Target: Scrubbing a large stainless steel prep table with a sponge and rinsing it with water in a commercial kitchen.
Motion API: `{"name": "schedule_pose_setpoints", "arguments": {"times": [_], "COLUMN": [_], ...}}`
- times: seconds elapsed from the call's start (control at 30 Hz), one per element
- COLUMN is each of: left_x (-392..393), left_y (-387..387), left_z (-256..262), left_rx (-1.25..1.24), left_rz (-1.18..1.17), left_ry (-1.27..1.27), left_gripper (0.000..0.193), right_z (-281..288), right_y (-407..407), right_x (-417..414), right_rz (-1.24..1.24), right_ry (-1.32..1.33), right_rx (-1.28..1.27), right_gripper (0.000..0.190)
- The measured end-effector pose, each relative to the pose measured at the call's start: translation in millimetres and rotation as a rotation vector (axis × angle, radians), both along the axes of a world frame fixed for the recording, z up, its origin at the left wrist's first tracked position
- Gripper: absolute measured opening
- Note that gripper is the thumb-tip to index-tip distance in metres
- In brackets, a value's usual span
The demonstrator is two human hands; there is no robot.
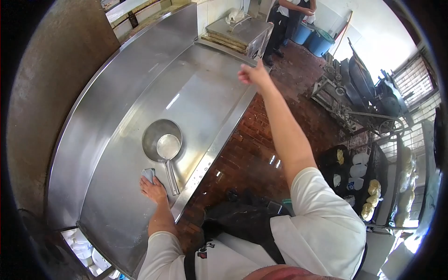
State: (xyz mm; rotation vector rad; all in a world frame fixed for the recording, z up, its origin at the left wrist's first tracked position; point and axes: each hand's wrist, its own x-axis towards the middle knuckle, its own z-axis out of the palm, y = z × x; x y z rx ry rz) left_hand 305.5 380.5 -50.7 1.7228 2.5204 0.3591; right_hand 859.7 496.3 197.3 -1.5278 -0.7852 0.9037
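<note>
My left hand point(154, 190) lies palm down on the stainless steel counter point(115, 196), its fingertips pressed on a folded grey-blue cloth point(148, 175). Just beyond and to the right of that hand stands a metal saucepan point(151, 140), its long handle pointing back towards me; the pan holds no visible food. My right arm is stretched out far to the upper right. At its end my right hand point(252, 74) is above the counter's far right corner, one finger extended and the others curled, with nothing seen in it.
A lidded metal box point(238, 31) with a crumpled white cloth stands beyond the counter. Another person point(287, 21) stands near blue bins point(320, 42). Old machinery point(350, 91) and shelves with bagged food point(371, 199) are at the right. The red brick floor point(245, 154) looks wet.
</note>
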Motion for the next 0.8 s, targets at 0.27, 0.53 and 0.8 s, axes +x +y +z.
{"name": "schedule_pose_setpoints", "arguments": {"times": [0.27,0.53,0.8], "left_x": [12.7,6.3,11.4], "left_y": [8.2,6.2,8.6], "left_z": [2.6,-0.9,-1.3], "left_rx": [0.011,0.038,0.055], "left_rz": [-0.03,-0.016,-0.048], "left_ry": [-0.006,0.004,-0.034], "left_gripper": [0.065,0.064,0.065], "right_z": [63.6,87.4,97.4], "right_y": [37.3,43.3,3.6], "right_x": [121.0,157.3,139.9], "right_rz": [-0.067,-0.107,-0.057], "right_ry": [-0.184,-0.519,-0.539], "right_rx": [-0.235,-0.472,-0.308], "right_gripper": [0.121,0.079,0.11]}}
